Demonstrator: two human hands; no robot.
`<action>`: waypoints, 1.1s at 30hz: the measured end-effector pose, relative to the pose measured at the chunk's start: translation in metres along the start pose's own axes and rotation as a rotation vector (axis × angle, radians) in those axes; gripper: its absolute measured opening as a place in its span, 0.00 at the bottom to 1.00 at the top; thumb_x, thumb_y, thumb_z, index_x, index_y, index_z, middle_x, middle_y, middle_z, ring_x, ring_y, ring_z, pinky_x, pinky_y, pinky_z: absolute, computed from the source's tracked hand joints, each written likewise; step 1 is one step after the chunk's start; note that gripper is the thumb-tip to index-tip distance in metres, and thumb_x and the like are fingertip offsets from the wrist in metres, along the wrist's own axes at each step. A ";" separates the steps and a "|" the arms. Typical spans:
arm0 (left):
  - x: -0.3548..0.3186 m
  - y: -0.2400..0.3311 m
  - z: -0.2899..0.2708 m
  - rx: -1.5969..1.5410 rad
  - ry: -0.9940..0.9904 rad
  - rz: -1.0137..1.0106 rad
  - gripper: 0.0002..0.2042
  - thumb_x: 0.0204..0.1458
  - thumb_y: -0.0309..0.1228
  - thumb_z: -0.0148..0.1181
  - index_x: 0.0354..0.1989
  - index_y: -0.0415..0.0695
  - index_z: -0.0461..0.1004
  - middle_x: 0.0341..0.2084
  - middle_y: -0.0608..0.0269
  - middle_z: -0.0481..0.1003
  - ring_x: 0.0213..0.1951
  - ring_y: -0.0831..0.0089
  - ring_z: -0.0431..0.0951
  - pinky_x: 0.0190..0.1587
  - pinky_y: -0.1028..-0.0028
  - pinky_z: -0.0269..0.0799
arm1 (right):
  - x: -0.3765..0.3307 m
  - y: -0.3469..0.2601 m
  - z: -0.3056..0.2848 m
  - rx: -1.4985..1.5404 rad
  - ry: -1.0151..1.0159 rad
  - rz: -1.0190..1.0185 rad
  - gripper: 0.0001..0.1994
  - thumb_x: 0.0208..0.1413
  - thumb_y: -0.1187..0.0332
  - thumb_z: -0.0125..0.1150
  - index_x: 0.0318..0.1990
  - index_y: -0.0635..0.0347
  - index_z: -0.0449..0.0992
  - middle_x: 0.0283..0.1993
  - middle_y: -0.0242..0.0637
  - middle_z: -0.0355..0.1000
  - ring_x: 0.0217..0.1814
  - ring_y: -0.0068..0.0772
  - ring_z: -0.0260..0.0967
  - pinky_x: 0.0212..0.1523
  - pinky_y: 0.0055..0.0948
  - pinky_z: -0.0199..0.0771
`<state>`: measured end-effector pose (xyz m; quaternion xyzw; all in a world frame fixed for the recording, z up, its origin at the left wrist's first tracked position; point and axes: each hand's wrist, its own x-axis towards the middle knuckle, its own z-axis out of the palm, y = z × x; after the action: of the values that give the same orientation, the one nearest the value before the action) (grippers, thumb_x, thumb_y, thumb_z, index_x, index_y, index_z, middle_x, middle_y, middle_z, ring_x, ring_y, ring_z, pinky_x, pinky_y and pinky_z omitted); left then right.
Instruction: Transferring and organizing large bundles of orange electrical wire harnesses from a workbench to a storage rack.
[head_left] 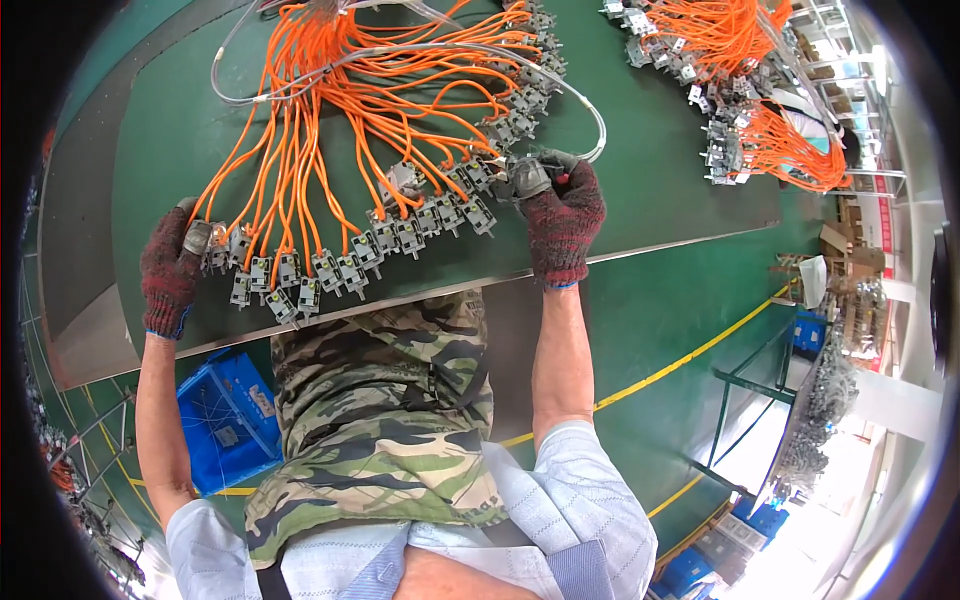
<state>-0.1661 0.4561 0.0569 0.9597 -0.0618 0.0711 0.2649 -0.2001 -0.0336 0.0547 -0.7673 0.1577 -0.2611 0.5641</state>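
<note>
A fan of orange cables [318,120] spreads over the green tabletop, each ending in a small grey connector [325,268]. My left hand [172,270], in a dark knitted glove with taped fingertips, is closed at the left end of the row, its thumb against a connector [217,250]. My right hand [565,220], gloved likewise, is at the right side of the fan, by the connectors [478,178] there. Its fingers are pinched together; what lies between them is hidden. A clear looped tube or strap [590,110] curves just beyond this hand.
A second bundle of orange cables [710,35] with connectors lies at the table's far right. The table's near edge [660,243] runs before my camouflage apron [390,390]. A blue crate [228,420] stands below on the left. A green metal frame [740,430] stands to the right.
</note>
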 end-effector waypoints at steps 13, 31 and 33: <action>0.000 -0.004 0.000 -0.012 -0.012 0.004 0.25 0.63 0.44 0.60 0.61 0.39 0.75 0.56 0.45 0.78 0.57 0.54 0.80 0.61 0.62 0.72 | 0.002 0.006 0.010 0.139 -0.003 0.084 0.14 0.55 0.66 0.75 0.44 0.62 0.81 0.35 0.32 0.79 0.34 0.19 0.73 0.37 0.24 0.78; 0.000 0.000 0.000 -0.025 0.001 -0.028 0.25 0.62 0.45 0.61 0.61 0.40 0.76 0.54 0.46 0.78 0.55 0.54 0.80 0.59 0.62 0.74 | -0.020 -0.014 0.017 0.126 -0.065 0.006 0.15 0.53 0.66 0.78 0.44 0.62 0.82 0.34 0.31 0.81 0.35 0.17 0.74 0.39 0.24 0.79; 0.003 0.009 -0.003 0.035 -0.012 -0.008 0.25 0.62 0.45 0.61 0.61 0.41 0.76 0.54 0.47 0.78 0.54 0.54 0.81 0.59 0.62 0.74 | -0.021 -0.012 0.018 0.117 -0.066 0.020 0.14 0.54 0.67 0.77 0.44 0.62 0.82 0.33 0.31 0.80 0.35 0.17 0.74 0.38 0.24 0.79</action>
<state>-0.1651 0.4494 0.0642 0.9648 -0.0585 0.0652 0.2481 -0.2076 -0.0045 0.0571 -0.7395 0.1311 -0.2390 0.6154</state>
